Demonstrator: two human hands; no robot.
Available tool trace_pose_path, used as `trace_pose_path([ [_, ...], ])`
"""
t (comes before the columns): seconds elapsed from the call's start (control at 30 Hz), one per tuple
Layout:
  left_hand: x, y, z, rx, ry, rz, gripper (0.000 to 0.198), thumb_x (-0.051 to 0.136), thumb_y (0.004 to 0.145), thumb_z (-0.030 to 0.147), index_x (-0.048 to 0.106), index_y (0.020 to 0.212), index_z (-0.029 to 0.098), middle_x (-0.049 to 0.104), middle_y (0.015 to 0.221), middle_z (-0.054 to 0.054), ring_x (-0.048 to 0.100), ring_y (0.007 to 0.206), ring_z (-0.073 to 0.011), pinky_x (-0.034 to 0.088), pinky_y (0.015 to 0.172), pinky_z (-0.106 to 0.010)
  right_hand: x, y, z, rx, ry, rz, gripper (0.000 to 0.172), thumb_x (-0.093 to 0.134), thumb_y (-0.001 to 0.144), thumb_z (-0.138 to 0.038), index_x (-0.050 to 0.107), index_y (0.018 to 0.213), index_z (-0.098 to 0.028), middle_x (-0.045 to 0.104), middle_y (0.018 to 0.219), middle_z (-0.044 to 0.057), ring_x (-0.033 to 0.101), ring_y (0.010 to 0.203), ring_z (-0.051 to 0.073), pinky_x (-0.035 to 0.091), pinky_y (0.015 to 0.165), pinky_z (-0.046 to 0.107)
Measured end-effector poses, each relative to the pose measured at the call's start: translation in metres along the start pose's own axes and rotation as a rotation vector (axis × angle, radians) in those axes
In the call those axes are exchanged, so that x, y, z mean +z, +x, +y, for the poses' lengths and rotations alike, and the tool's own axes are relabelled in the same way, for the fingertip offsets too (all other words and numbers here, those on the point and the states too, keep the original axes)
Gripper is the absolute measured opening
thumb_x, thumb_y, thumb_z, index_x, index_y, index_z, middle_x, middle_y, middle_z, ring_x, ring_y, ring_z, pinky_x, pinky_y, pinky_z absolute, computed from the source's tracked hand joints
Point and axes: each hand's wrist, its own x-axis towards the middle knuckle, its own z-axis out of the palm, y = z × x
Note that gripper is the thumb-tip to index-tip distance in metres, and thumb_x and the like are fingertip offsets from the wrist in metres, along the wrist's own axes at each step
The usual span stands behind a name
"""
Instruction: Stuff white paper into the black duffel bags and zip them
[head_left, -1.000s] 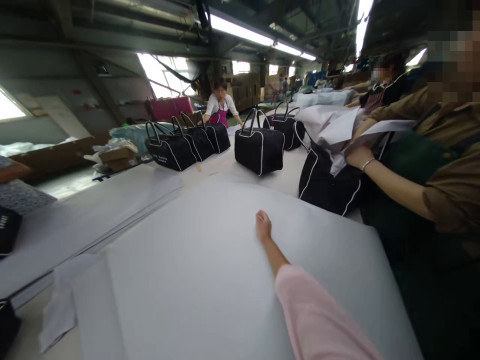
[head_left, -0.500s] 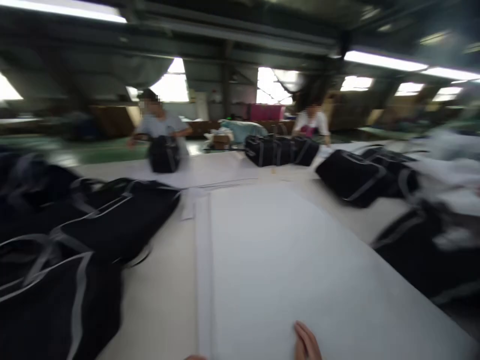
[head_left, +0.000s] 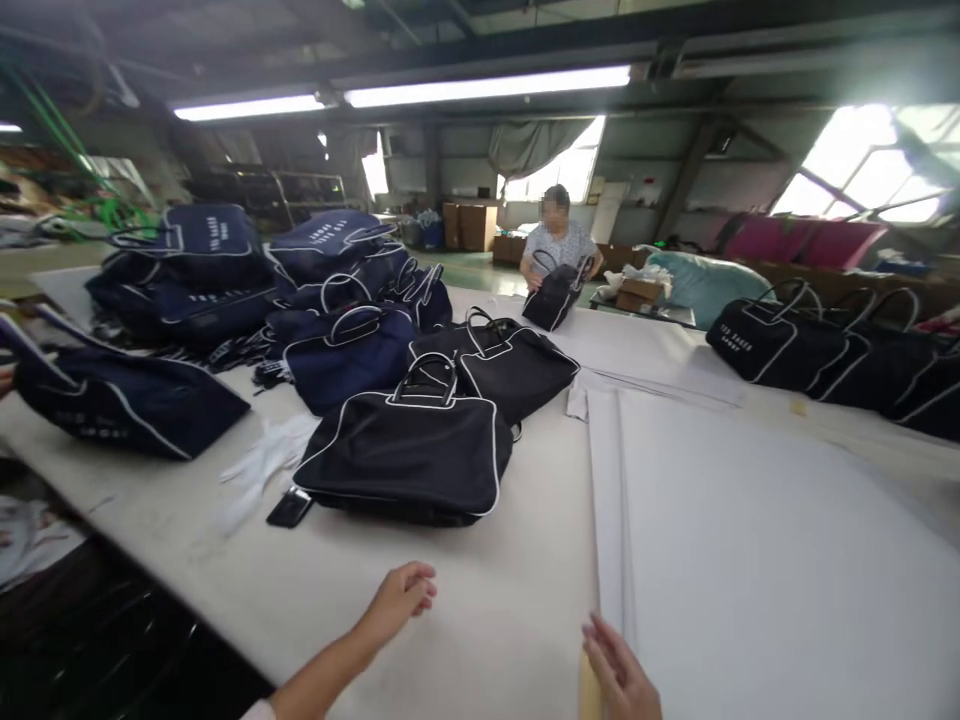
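My left hand [head_left: 401, 600] hovers over the pale tabletop in front of a black bag with white piping [head_left: 409, 455]. Its fingers are loosely bent and apart, with nothing in them. At the bottom, my right hand [head_left: 621, 675] is at the left edge of a stack of large white sheets [head_left: 720, 540]. Those fingers are stretched out and hold nothing that I can see; whether they touch the sheets is unclear. A yellowish strip [head_left: 590, 690] shows beside this hand. Behind the nearest bag lies a second black bag [head_left: 525, 375].
Navy bags [head_left: 199, 260] are piled at the left. A phone [head_left: 290, 507] and white gloves [head_left: 270, 455] lie by the near black bag. Across the table a person [head_left: 562, 235] handles a small black bag [head_left: 555, 295]. More black bags [head_left: 780, 335] stand at right.
The view has swung left, bringing the navy bags, phone and gloves into sight. My left hand, barely visible before at the bottom edge, now reaches over the table. My right hand is at the sheets' left edge.
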Motion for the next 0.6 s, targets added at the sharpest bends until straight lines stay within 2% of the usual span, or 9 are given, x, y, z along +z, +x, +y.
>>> trace_pose_path([
  [0.07,-0.046,0.003,0.003,0.025,-0.056,0.08,0.055,0.062,0.058,0.05,0.061,0.099,0.013,0.07,0.088,-0.01,0.065,0.073,-0.0189,0.047,0.068,-0.03,0.045,0.023,-0.044,-0.092,-0.019,-0.069,0.076,0.062,0.072,-0.067,0.06,0.127,-0.014,0.067,0.123,0.014,0.065,0.112,0.03,0.057,0.092,0.036],
  [0.2,-0.124,-0.007,-0.007,0.044,-0.145,0.177,0.06,0.065,0.058,0.052,0.062,0.103,0.012,0.073,0.091,-0.011,0.068,0.079,-0.0216,0.052,0.074,-0.033,0.145,0.09,-0.133,-0.36,-0.15,-0.027,0.082,0.059,0.077,-0.065,0.049,0.137,-0.011,0.054,0.138,0.017,0.056,0.123,0.029,0.053,0.096,0.036],
  [0.23,-0.141,-0.011,-0.012,0.038,-0.162,0.192,0.062,0.066,0.058,0.053,0.062,0.103,0.012,0.073,0.092,-0.012,0.069,0.081,-0.0226,0.053,0.076,-0.034,0.168,0.109,-0.152,-0.368,-0.243,-0.035,0.08,0.058,0.078,-0.063,0.049,0.138,-0.011,0.054,0.139,0.017,0.057,0.122,0.028,0.051,0.096,0.035],
  [0.3,-0.172,-0.018,-0.026,0.012,-0.183,0.211,0.065,0.067,0.055,0.056,0.062,0.101,0.011,0.074,0.091,-0.015,0.07,0.083,-0.0257,0.054,0.079,-0.036,0.204,0.147,-0.183,-0.294,-0.522,-0.062,0.073,0.059,0.079,-0.059,0.052,0.133,-0.011,0.06,0.131,0.016,0.061,0.115,0.026,0.049,0.096,0.033],
  [0.37,-0.201,-0.022,-0.045,-0.019,-0.205,0.234,0.066,0.071,0.051,0.059,0.063,0.096,0.012,0.074,0.09,-0.018,0.071,0.083,-0.0297,0.056,0.079,-0.04,0.227,0.178,-0.205,-0.212,-0.655,-0.027,0.075,0.07,0.073,-0.055,0.053,0.128,-0.007,0.064,0.12,0.021,0.062,0.108,0.032,0.048,0.093,0.038],
  [0.43,-0.23,-0.021,-0.067,-0.05,-0.249,0.268,0.065,0.075,0.048,0.06,0.065,0.092,0.014,0.075,0.089,-0.018,0.072,0.084,-0.0323,0.057,0.081,-0.043,0.238,0.196,-0.219,-0.156,-0.705,0.008,0.069,0.077,0.069,-0.043,0.056,0.121,-0.003,0.066,0.111,0.024,0.063,0.103,0.036,0.048,0.088,0.042],
  [0.53,-0.267,-0.015,-0.093,-0.117,-0.314,0.3,0.061,0.081,0.038,0.059,0.068,0.083,0.021,0.076,0.084,-0.013,0.071,0.087,-0.0356,0.055,0.09,-0.051,0.24,0.2,-0.224,-0.147,-0.745,0.007,0.045,0.07,0.07,-0.019,0.06,0.113,-0.007,0.068,0.103,0.02,0.063,0.103,0.034,0.046,0.089,0.039],
  [0.6,-0.283,-0.01,-0.097,-0.143,-0.321,0.295,0.061,0.083,0.032,0.058,0.067,0.079,0.023,0.076,0.081,-0.011,0.07,0.089,-0.0379,0.052,0.096,-0.055,0.237,0.193,-0.22,-0.164,-0.745,0.007,0.043,0.064,0.074,-0.016,0.06,0.117,-0.012,0.067,0.108,0.017,0.061,0.111,0.033,0.043,0.095,0.039],
])
